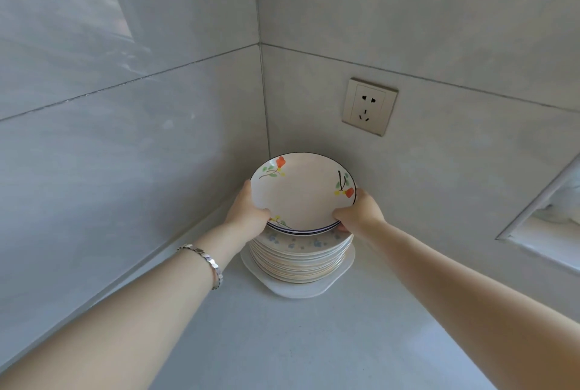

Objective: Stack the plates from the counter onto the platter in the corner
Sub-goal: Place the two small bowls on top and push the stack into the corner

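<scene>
Bare tabletop (282, 342) nearest. Then the white platter (346, 265) in the corner, carrying a tall plate stack (301, 261). Left hand (248, 210) and right hand (361, 210) grip opposite rims of the flowered plates (301, 192) at the stack's top; contact unclear. Glazed ceramic: stiff, slick, chips easily, probably hefty. Rim grip suits. Face up, near level; round, no long axis.

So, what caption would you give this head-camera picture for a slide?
Left hand and right hand grip flowered plates over the plate stack on the corner platter.
</scene>
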`<state>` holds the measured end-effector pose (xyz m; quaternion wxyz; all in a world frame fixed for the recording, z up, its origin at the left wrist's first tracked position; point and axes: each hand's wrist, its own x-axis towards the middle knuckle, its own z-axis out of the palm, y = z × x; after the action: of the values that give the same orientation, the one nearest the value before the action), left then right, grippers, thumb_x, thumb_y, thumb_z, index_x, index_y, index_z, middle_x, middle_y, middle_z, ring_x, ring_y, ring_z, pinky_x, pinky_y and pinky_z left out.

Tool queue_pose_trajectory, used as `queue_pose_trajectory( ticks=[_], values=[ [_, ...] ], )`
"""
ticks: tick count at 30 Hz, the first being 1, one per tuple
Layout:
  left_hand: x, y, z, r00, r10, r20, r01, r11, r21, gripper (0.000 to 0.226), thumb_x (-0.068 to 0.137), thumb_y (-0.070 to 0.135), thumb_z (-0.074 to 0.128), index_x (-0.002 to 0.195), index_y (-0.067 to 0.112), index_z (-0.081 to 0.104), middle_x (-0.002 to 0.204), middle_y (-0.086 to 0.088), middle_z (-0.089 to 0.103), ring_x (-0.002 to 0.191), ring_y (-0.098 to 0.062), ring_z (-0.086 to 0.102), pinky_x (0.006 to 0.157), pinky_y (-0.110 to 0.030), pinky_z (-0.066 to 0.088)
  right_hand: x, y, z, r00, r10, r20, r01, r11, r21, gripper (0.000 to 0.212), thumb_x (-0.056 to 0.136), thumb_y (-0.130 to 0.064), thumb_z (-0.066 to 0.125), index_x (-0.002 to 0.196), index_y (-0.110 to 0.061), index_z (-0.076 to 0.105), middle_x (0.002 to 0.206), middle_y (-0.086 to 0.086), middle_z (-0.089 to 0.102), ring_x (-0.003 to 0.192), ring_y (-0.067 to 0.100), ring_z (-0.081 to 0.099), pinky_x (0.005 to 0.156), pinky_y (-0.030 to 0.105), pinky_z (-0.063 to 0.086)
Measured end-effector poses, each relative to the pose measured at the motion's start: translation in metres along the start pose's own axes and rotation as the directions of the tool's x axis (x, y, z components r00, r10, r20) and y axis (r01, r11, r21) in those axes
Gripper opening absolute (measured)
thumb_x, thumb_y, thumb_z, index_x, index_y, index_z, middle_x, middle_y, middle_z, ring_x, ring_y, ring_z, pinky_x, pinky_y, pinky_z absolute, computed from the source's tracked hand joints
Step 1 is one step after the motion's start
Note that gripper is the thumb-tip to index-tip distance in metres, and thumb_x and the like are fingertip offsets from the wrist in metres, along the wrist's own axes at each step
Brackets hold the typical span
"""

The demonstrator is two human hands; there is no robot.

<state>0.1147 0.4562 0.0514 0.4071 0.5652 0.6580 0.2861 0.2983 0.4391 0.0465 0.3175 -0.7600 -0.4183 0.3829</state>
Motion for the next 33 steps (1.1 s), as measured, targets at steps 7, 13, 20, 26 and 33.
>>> queue_pose_trajectory(
  ticks=[7, 13, 20, 26, 33],
  values=[
    [0.006, -0.004, -0.002, 0.999, 0.026, 0.033, -0.026, 1.000, -0.017, 0.045, 0.084, 0.001, 0.048, 0.126, 0.018, 0.044, 0.121, -0.004, 0.057, 0.107, -0.025, 0.052, 0.080, -0.026, 0.039, 0.001, 0.004, 0.003, 0.998, -0.055, -0.034, 0.051, 0.993, -0.103, 0.040, 0.080, -0.019, 0.058, 0.118, -0.008, 0.050, 0.111, 0.012, 0.064, 0.101, 0.032, 0.062, 0.079, 0.031, 0.048],
    [0.007, -0.019, 0.005, 0.991, -0.094, -0.094, 0.071, 0.973, -0.220, 0.057, 0.099, 0.040, 0.029, 0.151, 0.019, 0.018, 0.160, 0.002, 0.012, 0.147, -0.016, 0.016, 0.120, -0.035, 0.014, 0.001, 0.021, -0.007, 0.989, -0.015, -0.150, 0.030, 0.994, 0.101, 0.060, 0.092, -0.045, 0.042, 0.144, -0.017, 0.032, 0.149, 0.012, 0.029, 0.139, 0.030, 0.027, 0.114, 0.041, 0.022],
    [0.023, -0.044, 0.027, 0.928, -0.370, 0.044, 0.316, 0.719, -0.619, 0.073, 0.083, 0.069, 0.028, 0.146, 0.032, 0.030, 0.151, 0.002, 0.039, 0.137, -0.021, 0.039, 0.116, -0.043, 0.029, -0.006, 0.022, 0.018, 0.999, -0.048, 0.020, 0.039, 0.946, 0.322, 0.055, 0.099, -0.041, 0.022, 0.150, -0.022, 0.016, 0.159, -0.002, 0.001, 0.146, 0.008, 0.003, 0.116, 0.028, 0.004],
    [0.017, -0.038, 0.029, 0.921, -0.386, 0.040, 0.330, 0.724, -0.605, 0.066, 0.089, 0.063, 0.024, 0.148, 0.033, 0.021, 0.154, 0.000, 0.033, 0.140, -0.024, 0.034, 0.117, -0.046, 0.026, -0.002, 0.023, 0.017, 0.998, -0.029, 0.048, 0.013, 0.951, 0.310, 0.057, 0.098, -0.043, 0.022, 0.150, -0.024, 0.012, 0.159, -0.003, -0.003, 0.146, 0.011, 0.004, 0.116, 0.031, 0.005],
    [-0.033, -0.001, 0.012, 0.973, -0.144, -0.181, 0.150, 0.989, 0.016, 0.059, 0.097, 0.040, 0.034, 0.145, 0.008, 0.026, 0.151, -0.016, 0.028, 0.138, -0.033, 0.031, 0.109, -0.042, 0.029, -0.028, 0.026, -0.006, 0.988, -0.031, 0.149, 0.052, 0.989, -0.140, 0.051, 0.095, -0.041, 0.032, 0.137, -0.013, 0.039, 0.137, 0.011, 0.047, 0.127, 0.028, 0.043, 0.102, 0.033, 0.033]
  ],
)
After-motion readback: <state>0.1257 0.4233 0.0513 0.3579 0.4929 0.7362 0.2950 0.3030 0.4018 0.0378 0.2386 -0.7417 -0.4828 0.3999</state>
